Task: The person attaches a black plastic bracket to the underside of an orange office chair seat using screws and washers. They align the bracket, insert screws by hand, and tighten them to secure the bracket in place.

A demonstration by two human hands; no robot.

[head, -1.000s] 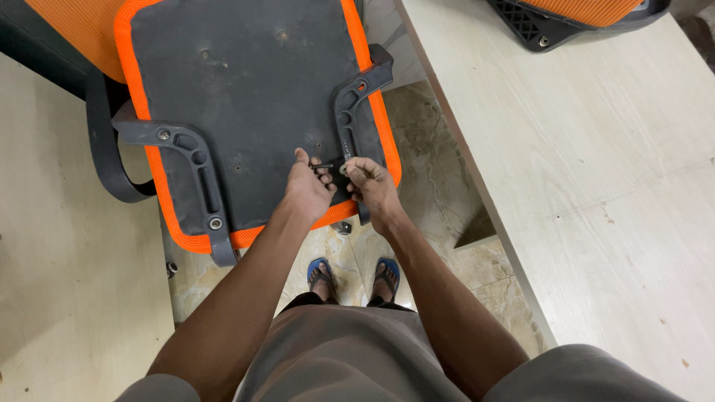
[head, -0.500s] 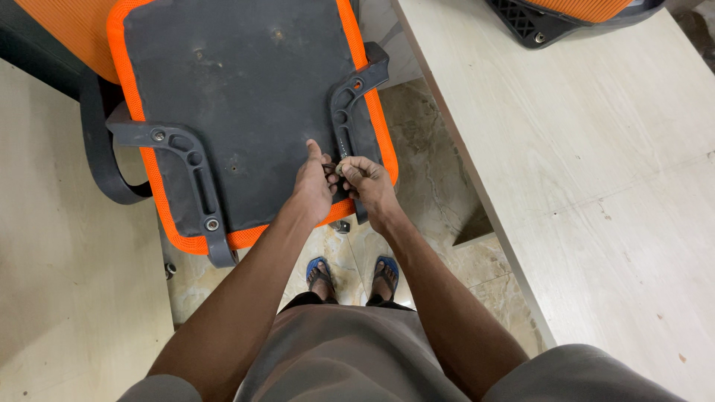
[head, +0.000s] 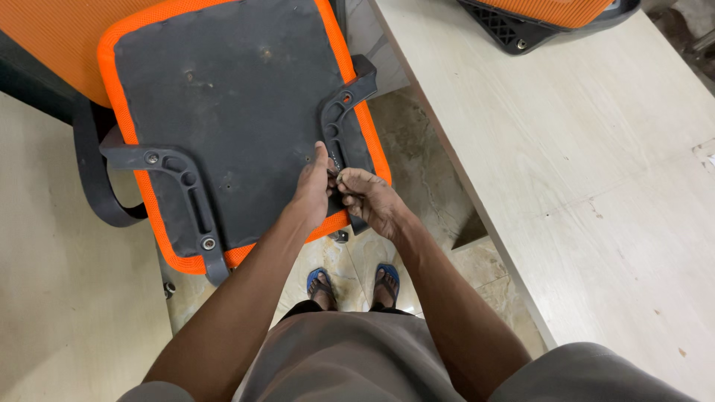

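1. An upturned chair seat (head: 223,112), dark base with an orange rim, fills the upper left of the frame; its lower edge overhangs the floor (head: 432,186) between two pale tabletops (head: 581,171).
2. The right-hand armrest bracket (head: 344,123) runs from upper right down to centre frame, its long axis near vertical.
3. Left hand (head: 314,190) presses on the bracket's lower end, grip closed on it; right hand (head: 372,201), just beside, pinches something too small to tell.

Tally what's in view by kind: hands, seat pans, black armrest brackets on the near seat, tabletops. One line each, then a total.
Hands: 2, the left hand and right hand, both at the right bracket
Seat pans: 2, the near seat and a far seat on the right table
Brackets: 2, counting the left bracket
Tabletops: 2, counting the left table
Total: 8
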